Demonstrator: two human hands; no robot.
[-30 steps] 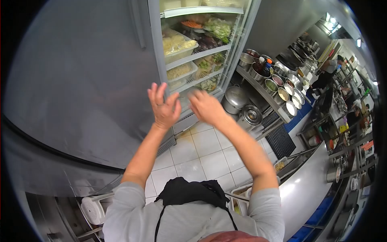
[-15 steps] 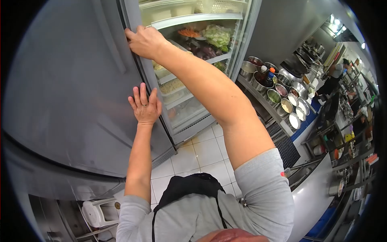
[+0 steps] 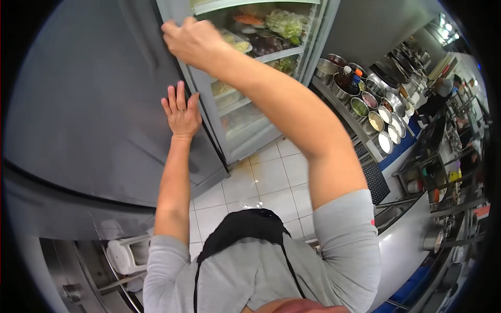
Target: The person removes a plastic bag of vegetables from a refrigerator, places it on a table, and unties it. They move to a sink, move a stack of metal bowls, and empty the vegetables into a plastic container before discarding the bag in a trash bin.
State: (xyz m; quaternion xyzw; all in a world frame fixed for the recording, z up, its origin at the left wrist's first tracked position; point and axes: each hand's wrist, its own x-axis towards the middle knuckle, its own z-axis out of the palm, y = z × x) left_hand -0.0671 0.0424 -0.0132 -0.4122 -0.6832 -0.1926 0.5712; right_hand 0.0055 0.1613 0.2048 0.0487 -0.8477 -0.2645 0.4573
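Note:
My right hand (image 3: 194,46) reaches across to the left edge of the pale-framed glass fridge door (image 3: 207,104). Its fingers curl at that edge; motion smears them slightly. Below it, my left hand (image 3: 183,117) lies against the large grey door panel (image 3: 94,115) on the left, palm down with fingers stretched out and a ring on one. Behind the glass, shelves hold shredded orange food (image 3: 248,19), cut pale-green leaves (image 3: 286,23), dark purple produce (image 3: 266,44) and trays, partly hidden by my right arm.
Right of the fridge, a metal shelf (image 3: 360,133) carries several steel pots and tubs, with bottles (image 3: 356,79) among them. White floor tiles (image 3: 276,177) lie below. A white stool (image 3: 124,255) stands at lower left. A person (image 3: 441,91) works in the far kitchen.
The view has shifted, so the fridge sits higher in it and its top containers are mostly cut off. Both hands keep to the same surfaces, my right one now blurred.

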